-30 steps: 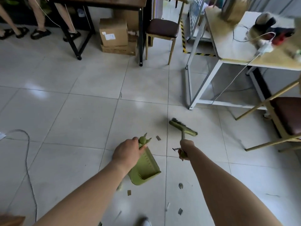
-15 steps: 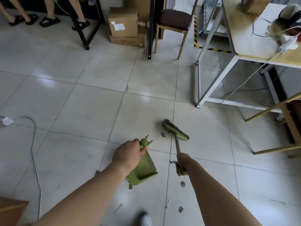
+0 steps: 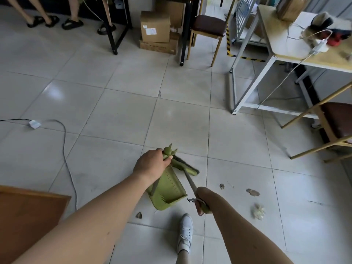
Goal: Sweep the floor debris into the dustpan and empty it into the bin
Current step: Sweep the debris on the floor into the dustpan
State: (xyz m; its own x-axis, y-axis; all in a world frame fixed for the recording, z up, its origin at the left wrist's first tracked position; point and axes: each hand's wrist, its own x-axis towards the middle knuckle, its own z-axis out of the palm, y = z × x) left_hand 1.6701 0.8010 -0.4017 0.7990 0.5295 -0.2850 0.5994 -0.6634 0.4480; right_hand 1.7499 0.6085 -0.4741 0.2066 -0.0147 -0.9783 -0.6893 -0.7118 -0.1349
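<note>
While the left hand (image 3: 150,164) curls its fingers round the handle top of the one green plastic dustpan (image 3: 168,189), the pan hangs tilted over the pale tiled floor (image 3: 118,115), its mouth towards the person. Whether its lip touches the tile cannot be told. The right hand (image 3: 202,201) grips the thin shaft of the single green broom (image 3: 187,168). Its dark-bristled head lies just behind the pan, partly hidden by the left hand.

Five bits of debris show. One brown scrap (image 3: 139,215) lies left of the pan. To the right are a small brown chip (image 3: 222,186), a thin sliver (image 3: 230,184), a flat brown piece (image 3: 252,192) and a white crumpled wad (image 3: 258,211).

One white shoe (image 3: 185,231) stands below the pan. Farther off are two stacked cardboard boxes (image 3: 155,26) and two brown-seated chairs (image 3: 208,25), the right one cut off by the frame edge. One white-framed table (image 3: 285,44) stands at the upper right.
</note>
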